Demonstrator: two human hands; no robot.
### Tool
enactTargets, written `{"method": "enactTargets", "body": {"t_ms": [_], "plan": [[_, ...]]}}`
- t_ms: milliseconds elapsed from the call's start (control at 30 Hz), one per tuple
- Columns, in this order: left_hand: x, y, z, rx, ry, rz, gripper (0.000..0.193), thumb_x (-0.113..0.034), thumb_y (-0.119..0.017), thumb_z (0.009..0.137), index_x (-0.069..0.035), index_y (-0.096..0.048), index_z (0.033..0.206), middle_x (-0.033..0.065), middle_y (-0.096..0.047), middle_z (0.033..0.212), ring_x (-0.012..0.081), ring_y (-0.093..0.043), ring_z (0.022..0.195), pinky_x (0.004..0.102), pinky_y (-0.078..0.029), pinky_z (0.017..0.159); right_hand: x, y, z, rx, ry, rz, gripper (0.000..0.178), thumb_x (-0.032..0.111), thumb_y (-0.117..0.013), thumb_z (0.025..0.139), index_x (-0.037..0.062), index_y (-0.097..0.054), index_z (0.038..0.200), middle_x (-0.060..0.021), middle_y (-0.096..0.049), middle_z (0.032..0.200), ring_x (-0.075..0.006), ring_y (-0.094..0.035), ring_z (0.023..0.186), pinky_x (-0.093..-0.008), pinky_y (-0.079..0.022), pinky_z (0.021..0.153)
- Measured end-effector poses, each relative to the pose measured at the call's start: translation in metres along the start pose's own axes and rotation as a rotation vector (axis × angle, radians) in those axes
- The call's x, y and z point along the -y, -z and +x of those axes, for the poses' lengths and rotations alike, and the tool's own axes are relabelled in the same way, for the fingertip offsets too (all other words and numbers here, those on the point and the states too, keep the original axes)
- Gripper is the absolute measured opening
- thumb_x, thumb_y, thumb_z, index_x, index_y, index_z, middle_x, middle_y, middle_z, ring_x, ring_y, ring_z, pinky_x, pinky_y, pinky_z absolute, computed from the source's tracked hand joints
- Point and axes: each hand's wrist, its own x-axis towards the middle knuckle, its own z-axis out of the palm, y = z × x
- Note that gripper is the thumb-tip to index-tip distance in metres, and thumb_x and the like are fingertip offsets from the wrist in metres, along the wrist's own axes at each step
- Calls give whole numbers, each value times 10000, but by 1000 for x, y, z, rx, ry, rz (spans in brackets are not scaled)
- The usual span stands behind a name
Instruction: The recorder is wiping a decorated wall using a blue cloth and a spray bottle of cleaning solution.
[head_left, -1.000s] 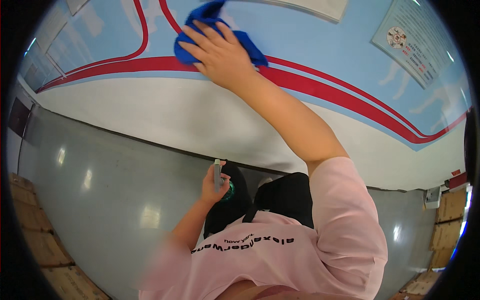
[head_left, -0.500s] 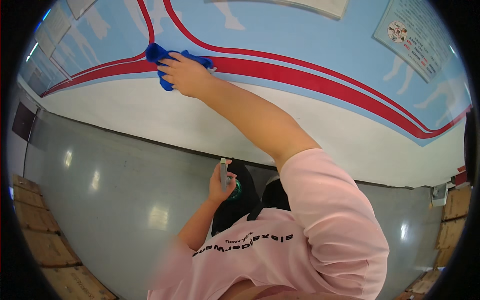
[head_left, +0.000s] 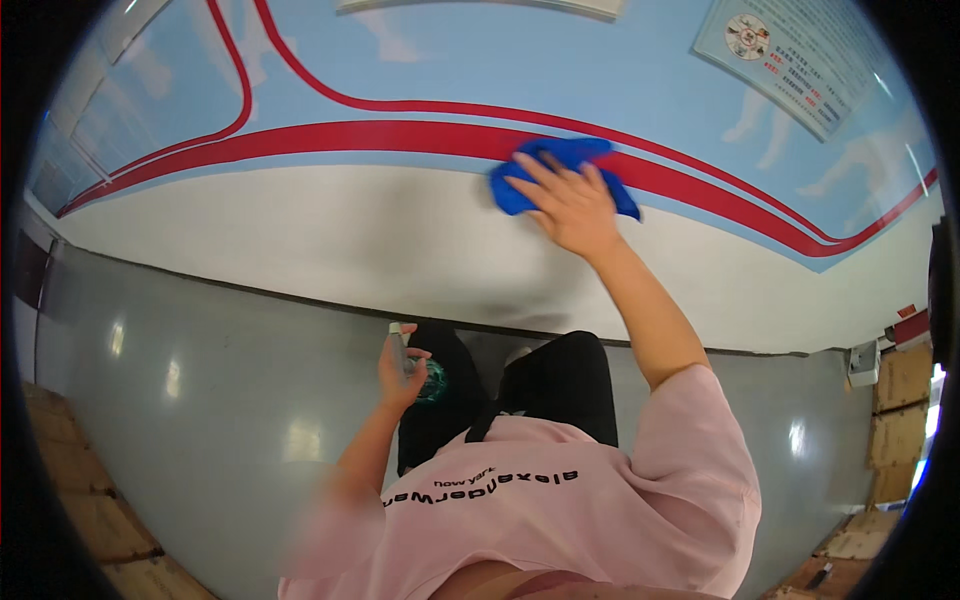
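Observation:
Against the wall, my right hand [head_left: 575, 208] presses a blue cloth [head_left: 512, 190], fingers spread over it. The cloth lies crumpled across the thick red stripe [head_left: 400, 137] and the pale blue border below it, overlapping the white lower wall. Low at my left side, my left hand [head_left: 396, 378] is closed around a spray bottle [head_left: 399, 350] with a grey head and a pale nozzle end. Its greenish, see-through body [head_left: 432, 383] shows beside my fingers, in front of my dark trouser leg.
The white lower wall [head_left: 300, 220] meets a shiny grey floor [head_left: 220, 370] at a dark edge. Printed boards [head_left: 775, 60] hang higher up. Cardboard boxes [head_left: 85, 475] stand at the left, with more boxes [head_left: 900, 380] and a grey-white box [head_left: 863, 365] at the right.
My right hand has moved the blue cloth a long way right along the red stripe. My left hand still holds the spray bottle, and the view has shifted a little to the right.

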Motion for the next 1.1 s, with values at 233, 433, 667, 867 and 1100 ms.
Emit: {"method": "enactTargets", "body": {"t_ms": [233,433,667,867,1100], "plan": [[-9,3,5,41,40,16,527,15,-575,767,-7,-442,1276,117,-480,1286,187,-651,818,262,-482,609,-106,37,-153,-110,-257,-216,512,215,-669,704,205,-614,1213,-62,-489,1394,-349,-462,1237,-484,-355,974],[1,3,8,50,-11,10,499,32,-573,766,-6,-458,1249,110,-484,1277,189,-653,807,269,-490,633,-159,56,-255,-285,-593,-191,476,168,-560,852,16,-492,1299,-204,-390,1443,-425,-270,1378,-471,-238,1116],[-7,5,8,63,71,31,501,34,-575,771,-9,-454,1255,103,-486,1272,182,-649,810,271,-493,654,-191,92,-276,-973,-1385,455,494,346,-463,962,-16,-476,1298,-177,-537,1250,-259,-525,1112,-368,-394,966],[-13,4,12,66,35,-6,493,31,-577,776,-18,-456,1252,94,-490,1271,171,-647,811,257,-478,622,-141,71,-164,-934,-1212,310,613,312,-492,960,-52,-314,1420,-241,-340,1446,-301,-326,1342,-377,-237,1102],[-23,2,11,63,135,-4,498,20,-587,772,-15,-458,1251,93,-497,1270,168,-652,822,239,-475,614,-48,16,-62,-716,-741,78,638,236,-586,870,22,-351,1423,-249,-189,1525,-463,-61,1419,-573,-77,1115]]}}
